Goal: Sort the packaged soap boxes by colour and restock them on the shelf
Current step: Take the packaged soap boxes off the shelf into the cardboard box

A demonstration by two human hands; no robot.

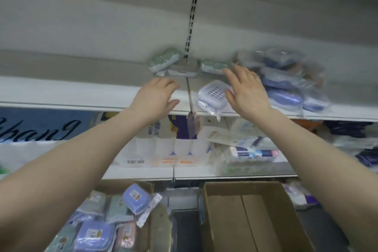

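Both arms reach up to the white shelf (81, 92). My left hand (156, 96) hovers over the shelf's front edge with loosely bent fingers and holds nothing. My right hand (245, 90) is spread flat beside a wrapped purple-white soap box (212, 96) lying at the shelf edge; its thumb is close to the box. Green soap boxes (163, 59) lie at the back of the shelf, another green one (212, 66) just beyond my right fingertips. A blurred pile of blue soap boxes (284, 86) is stacked at the right.
Below, a cardboard carton (114, 225) holds several wrapped purple, green and pink soap boxes. An empty brown carton (251, 217) stands at its right. The lower shelf (143, 172) carries tissue packs (163, 145) and other packaged goods.
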